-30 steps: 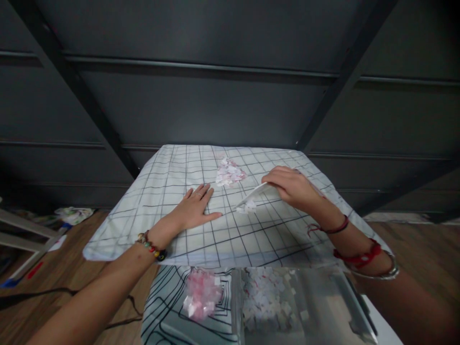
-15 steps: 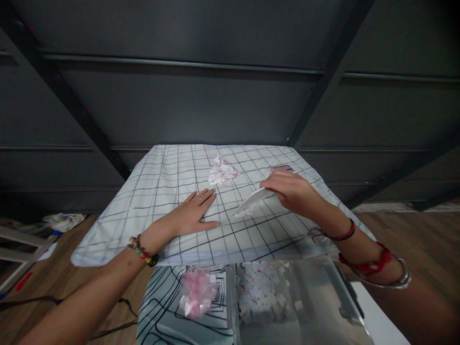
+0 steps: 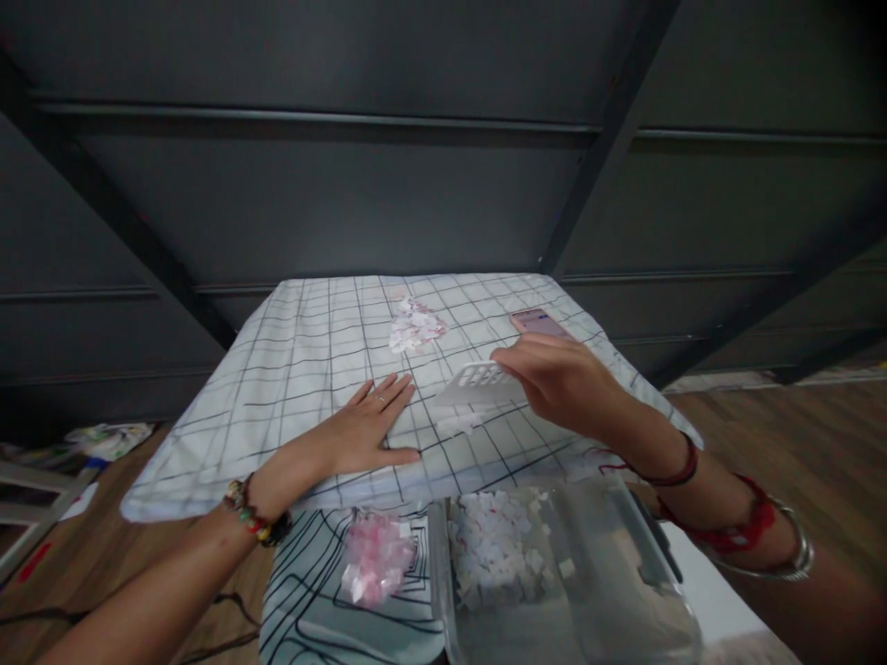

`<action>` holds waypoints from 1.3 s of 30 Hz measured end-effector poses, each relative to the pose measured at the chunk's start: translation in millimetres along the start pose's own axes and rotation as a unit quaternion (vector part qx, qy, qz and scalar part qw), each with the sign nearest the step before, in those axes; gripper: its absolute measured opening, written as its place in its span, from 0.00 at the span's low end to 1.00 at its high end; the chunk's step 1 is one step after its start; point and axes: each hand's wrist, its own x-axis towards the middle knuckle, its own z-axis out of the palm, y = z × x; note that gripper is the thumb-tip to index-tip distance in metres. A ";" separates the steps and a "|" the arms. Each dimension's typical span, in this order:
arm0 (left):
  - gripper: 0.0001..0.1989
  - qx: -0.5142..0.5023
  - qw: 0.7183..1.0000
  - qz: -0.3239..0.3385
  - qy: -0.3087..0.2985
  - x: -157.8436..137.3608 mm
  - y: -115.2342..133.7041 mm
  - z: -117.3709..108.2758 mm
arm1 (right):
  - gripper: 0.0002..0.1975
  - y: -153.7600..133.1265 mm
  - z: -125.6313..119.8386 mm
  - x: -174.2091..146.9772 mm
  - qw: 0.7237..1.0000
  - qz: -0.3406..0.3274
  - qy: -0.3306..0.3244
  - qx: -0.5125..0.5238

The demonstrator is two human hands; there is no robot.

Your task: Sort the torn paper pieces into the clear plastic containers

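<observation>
My left hand [image 3: 367, 432] lies flat with its fingers spread on a white tablecloth [image 3: 305, 342] with a black grid. In my right hand [image 3: 565, 380] is a thin white plastic scraper [image 3: 467, 395] with slots, gripped at its right end and tilted, its lower edge at the cloth. A few white paper scraps [image 3: 457, 424] lie along the near side of the scraper. Farther back sits a small heap of white and pinkish scraps [image 3: 417, 325]. Below the table edge, a clear plastic box [image 3: 610, 573] holds many white scraps [image 3: 489, 540].
A pink phone [image 3: 541, 322] lies on the cloth beyond my right hand. Left of the box, a bundle of pink and clear pieces [image 3: 378, 559] rests on a patterned grey-green seat [image 3: 325, 619]. Dark panels [image 3: 388, 203] stand behind the table. A white frame [image 3: 42, 517] is at left.
The scraper has turned so that its slotted face shows, and it has come slightly nearer the front edge with the scraps. More of the phone shows. My left hand stays flat.
</observation>
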 end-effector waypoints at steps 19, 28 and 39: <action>0.45 0.005 1.000 0.001 0.005 0.2 0.3 -2.0 | 0.15 17.1 -29.5 -47.7 0.997 -0.019 -0.012 -0.070; 0.45 -0.006 1.000 0.000 0.008 0.1 -3.6 1.5 | 0.15 -13.5 -41.9 -42.5 0.993 -0.083 0.035 -0.072; 0.45 -0.009 1.000 0.002 0.018 -6.2 -6.1 3.6 | 0.16 -4.7 -35.8 -46.5 0.995 -0.053 0.028 -0.077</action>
